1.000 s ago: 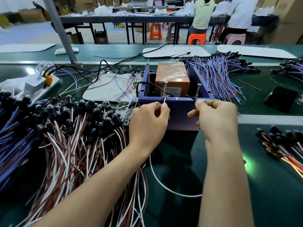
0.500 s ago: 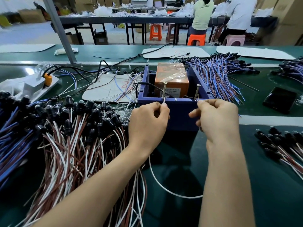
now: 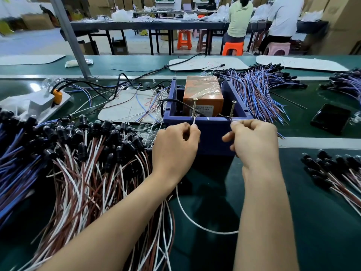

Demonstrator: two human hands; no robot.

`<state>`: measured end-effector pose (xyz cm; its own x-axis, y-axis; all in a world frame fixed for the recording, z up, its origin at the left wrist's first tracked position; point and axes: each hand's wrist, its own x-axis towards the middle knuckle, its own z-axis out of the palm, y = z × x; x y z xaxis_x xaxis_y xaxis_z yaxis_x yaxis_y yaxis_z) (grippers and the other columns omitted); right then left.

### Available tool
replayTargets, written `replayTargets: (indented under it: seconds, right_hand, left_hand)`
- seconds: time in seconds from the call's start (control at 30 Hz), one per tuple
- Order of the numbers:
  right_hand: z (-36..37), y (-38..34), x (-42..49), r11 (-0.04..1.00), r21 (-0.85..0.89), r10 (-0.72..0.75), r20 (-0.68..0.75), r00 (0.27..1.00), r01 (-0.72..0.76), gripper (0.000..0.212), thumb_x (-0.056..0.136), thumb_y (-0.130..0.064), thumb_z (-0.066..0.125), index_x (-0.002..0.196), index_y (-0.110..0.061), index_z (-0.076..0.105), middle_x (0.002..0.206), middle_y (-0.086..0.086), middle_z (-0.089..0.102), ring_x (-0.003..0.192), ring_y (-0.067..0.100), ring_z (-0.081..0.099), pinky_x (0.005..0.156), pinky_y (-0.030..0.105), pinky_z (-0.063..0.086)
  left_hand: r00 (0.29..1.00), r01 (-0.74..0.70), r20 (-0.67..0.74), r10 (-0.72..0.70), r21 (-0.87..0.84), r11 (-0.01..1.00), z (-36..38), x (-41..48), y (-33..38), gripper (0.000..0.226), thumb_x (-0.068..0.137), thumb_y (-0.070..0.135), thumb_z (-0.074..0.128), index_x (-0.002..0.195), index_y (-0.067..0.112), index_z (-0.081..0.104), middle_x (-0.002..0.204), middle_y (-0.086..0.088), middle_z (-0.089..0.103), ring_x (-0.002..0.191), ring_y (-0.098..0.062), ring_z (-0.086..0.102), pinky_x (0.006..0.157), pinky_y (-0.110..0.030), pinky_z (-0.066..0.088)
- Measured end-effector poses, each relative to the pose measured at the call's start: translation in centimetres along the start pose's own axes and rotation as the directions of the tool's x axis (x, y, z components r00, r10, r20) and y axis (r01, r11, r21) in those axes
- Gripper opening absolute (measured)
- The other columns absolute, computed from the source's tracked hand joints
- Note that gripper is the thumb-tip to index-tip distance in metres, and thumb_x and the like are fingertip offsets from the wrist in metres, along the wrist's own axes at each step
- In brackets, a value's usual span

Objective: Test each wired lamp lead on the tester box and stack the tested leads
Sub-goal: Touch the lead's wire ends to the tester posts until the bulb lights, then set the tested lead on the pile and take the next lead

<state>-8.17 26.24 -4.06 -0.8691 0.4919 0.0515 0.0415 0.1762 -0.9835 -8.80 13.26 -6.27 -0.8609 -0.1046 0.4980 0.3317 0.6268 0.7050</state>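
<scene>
Your left hand (image 3: 175, 151) pinches a white wire end (image 3: 194, 120) against the left upright screw (image 3: 194, 108) on the blue plastic tester box (image 3: 211, 137); your right hand (image 3: 254, 141) pinches the other end at the right screw (image 3: 232, 109).

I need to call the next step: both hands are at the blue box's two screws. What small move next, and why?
Probably nudge the right hand forward so its end of the thin white wire presses the right upright metal screw. The left hand pinches the other tip against the left screw on the blue plastic tester box; no lamp glow shows.
</scene>
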Motion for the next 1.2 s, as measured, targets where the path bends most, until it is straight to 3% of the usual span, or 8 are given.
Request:
replayTargets:
  seconds: [0.17, 0.27, 0.4, 0.57, 0.67, 0.8, 0.9, 1.2]
  right_hand:
    - [-1.3, -1.5, -0.5, 0.996, 0.089, 0.01, 0.031, 0.999, -0.013, 0.019, 0.092, -0.015, 0.055, 0.073, -0.017, 0.056, 0.043, -0.008, 0.06, 0.044, 0.008, 0.047, 0.048, 0.019, 0.038]
    - [-3.7, -3.2, -1.4, 0.984, 0.165, -0.07, 0.04, 0.997, 0.063, 0.02, 0.091, -0.018, 0.057, 0.071, -0.015, 0.058, 0.045, -0.005, 0.061, 0.034, 0.006, 0.043, 0.039, 0.015, 0.034]
    - [-7.7, -4.7, -2.3, 0.984, 0.176, -0.036, 0.209, 0.977, -0.001, 0.041, 0.097, -0.033, 0.05, 0.064, -0.01, 0.06, 0.047, 0.002, 0.063, 0.034, 0.01, 0.048, 0.036, 0.012, 0.035]
    - [-12.0, -1.7, -2.5, 0.919, -0.39, 0.073, 0.323, 0.944, 0.062, 0.033, 0.094, -0.026, 0.054, 0.064, -0.012, 0.061, 0.057, 0.006, 0.065, 0.038, 0.013, 0.051, 0.043, 0.018, 0.04]
    - [-12.7, 2.5, -3.8, 0.635, -0.73, 0.129, 0.425, 0.896, 0.255, 0.017, 0.09, -0.029, 0.06, 0.088, -0.015, 0.069, 0.084, 0.008, 0.07, 0.07, 0.022, 0.061, 0.063, 0.026, 0.049]
    - [-12.8, 5.9, -5.3, 0.616, -0.729, 0.018, 0.393, 0.919, 0.3, 0.014, 0.086, -0.033, 0.065, 0.099, -0.027, 0.068, 0.087, -0.005, 0.051, 0.091, 0.021, 0.058, 0.07, 0.024, 0.039]
    - [-13.1, 7.0, -5.0, 0.484, -0.766, -0.137, 0.411, 0.901, 0.423, 0.016, 0.091, -0.015, 0.055, 0.101, -0.022, 0.065, 0.098, 0.001, 0.051, 0.098, 0.027, 0.058, 0.08, 0.032, 0.047]
    - [-19.7, 9.1, -1.1, 0.092, -0.926, -0.221, 0.339, 0.915, 0.365, 0.036, 0.094, -0.004, 0.036, 0.12, -0.016, 0.058, 0.13, -0.002, 0.049, 0.121, 0.023, 0.04, 0.093, 0.032, 0.043]
  left_hand:
    - [0.999, -0.012, 0.046, 0.015, -0.053, 0.999, -0.2, -0.1, 0.9, 0.039, 0.094, 0.023, 0.054, 0.057, 0.015, 0.064, 0.04, 0.008, 0.047, 0.045, -0.009, 0.046, 0.054, -0.027, 0.036]
    - [0.917, 0.036, 0.389, 0.09, -0.304, 0.952, -1.4, -0.4, 3.1, 0.042, 0.095, 0.017, 0.052, 0.055, 0.017, 0.063, 0.036, 0.009, 0.042, 0.039, -0.004, 0.037, 0.047, -0.018, 0.03]
    - [0.364, 0.375, 0.888, 0.28, -0.415, 0.829, -3.2, -1.6, 6.0, 0.046, 0.094, 0.031, 0.039, 0.069, 0.011, 0.072, 0.051, 0.0, 0.06, 0.048, -0.011, 0.054, 0.05, -0.015, 0.04]
    - [-0.147, 0.388, 0.895, 0.422, -0.341, 0.857, -3.3, -3.6, 7.7, 0.044, 0.08, 0.015, 0.032, 0.095, -0.006, 0.068, 0.084, -0.003, 0.073, 0.072, -0.014, 0.065, 0.071, -0.022, 0.051]
    - [-0.069, 0.161, 0.971, 0.231, -0.218, 0.963, -2.8, -4.9, 8.6, 0.043, 0.069, 0.009, 0.035, 0.087, 0.016, 0.074, 0.082, 0.005, 0.073, 0.067, -0.011, 0.064, 0.069, -0.022, 0.051]
    - [0.234, -0.368, 0.97, -0.07, 0.155, 0.917, -1.1, -6.7, 8.1, 0.026, 0.081, 0.016, 0.04, 0.091, 0.017, 0.064, 0.086, -0.005, 0.072, 0.067, -0.02, 0.064, 0.07, -0.03, 0.057]
    - [0.356, -0.438, 0.934, 0.002, 0.165, 0.884, 0.6, -9.6, 8.2, 0.018, 0.088, 0.021, 0.046, 0.102, 0.015, 0.057, 0.095, -0.006, 0.06, 0.089, -0.023, 0.058, 0.077, -0.025, 0.045]
    - [0.057, -0.232, 0.877, 0.478, -0.454, 0.86, 5.6, -17.7, 16.7, 0.04, 0.089, 0.002, 0.054, 0.128, 0.008, 0.057, 0.133, -0.01, 0.054, 0.125, -0.022, 0.047, 0.11, -0.036, 0.035]
